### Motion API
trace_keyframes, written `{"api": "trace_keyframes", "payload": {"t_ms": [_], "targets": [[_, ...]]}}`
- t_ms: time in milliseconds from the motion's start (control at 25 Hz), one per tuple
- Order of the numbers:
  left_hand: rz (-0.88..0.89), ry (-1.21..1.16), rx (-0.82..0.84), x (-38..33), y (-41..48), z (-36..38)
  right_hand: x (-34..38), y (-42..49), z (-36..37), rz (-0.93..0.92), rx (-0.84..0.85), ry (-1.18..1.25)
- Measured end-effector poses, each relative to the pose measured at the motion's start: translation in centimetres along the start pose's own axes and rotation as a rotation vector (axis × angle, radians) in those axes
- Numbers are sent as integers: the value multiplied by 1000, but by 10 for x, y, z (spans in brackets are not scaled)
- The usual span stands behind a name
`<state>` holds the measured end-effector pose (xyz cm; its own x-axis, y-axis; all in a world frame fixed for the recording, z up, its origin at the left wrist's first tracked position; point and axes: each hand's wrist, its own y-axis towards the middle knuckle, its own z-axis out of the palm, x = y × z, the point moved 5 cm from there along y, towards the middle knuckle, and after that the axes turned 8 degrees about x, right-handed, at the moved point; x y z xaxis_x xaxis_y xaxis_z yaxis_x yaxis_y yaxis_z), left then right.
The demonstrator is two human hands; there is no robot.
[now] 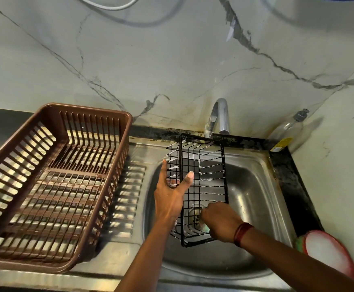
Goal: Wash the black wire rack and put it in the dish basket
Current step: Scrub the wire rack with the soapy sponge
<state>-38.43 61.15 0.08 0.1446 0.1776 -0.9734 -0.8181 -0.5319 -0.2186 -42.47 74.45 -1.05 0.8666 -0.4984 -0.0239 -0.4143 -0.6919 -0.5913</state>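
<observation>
The left hand's (pixel 169 199) fingers (pixel 164 165) are spread wide, with the thumb on the front of the rack (pixel 205 165) and the others behind its mesh, pinching one long edge. The right hand (pixel 220 222) is curled tight round a greenish sponge (pixel 206 229), pressed against the rack's lower end. The rack stands on end over the sink (pixel 256 197), and white suds streak its upper wires.

The main risk is the hold. It is a light pinch on soapy wire, and the scrubbing pushes at the far end from it, so the rack could twist or slide out and drop into the sink. A fingertip could also catch between the wires.

The tap (pixel 220 114) is at 12 o'clock, just above the rack's top edge, so lifting the rack could knock it. No water is visibly running, so the suds could go into the basket (pixel 87 108) at 9 o'clock, on the counter (pixel 45 279), if rinsing is skipped. A bottle (pixel 287 131) sits at 2 o'clock and a foamy dish (pixel 327 253) at 4 o'clock, where a swinging right elbow could nudge it.
</observation>
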Motion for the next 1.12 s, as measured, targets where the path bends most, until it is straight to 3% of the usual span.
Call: {"api": "trace_keyframes", "payload": {"t_ms": [200, 320, 440, 560, 720, 800, 1000, 1120], "targets": [[0, -73, -13, 5, -4, -6, -18, 2, 10, 45, -91, 459], [-38, -207, 3, 15, -3, -6, -40, 5, -10, 224, -395, 761], [-106, -254, 39, 28, -9, 1, -44, 4, -47, 378, -809, 749], [-134, -273, 56, 33, -12, 8, -30, 16, -76, 387, -991, 461], [-123, -260, 61, 31, -14, 11, -34, 44, -73, 576, -792, 559], [-131, -271, 65, 38, -12, 9, -33, 50, -68, 583, -768, 581], [-146, -271, 80, 34, -11, 9, 9, 57, -66, 57, -821, 438], [-135, -289, 23, 38, -8, 1, 14, 54, -50, 17, -699, 292]]}}
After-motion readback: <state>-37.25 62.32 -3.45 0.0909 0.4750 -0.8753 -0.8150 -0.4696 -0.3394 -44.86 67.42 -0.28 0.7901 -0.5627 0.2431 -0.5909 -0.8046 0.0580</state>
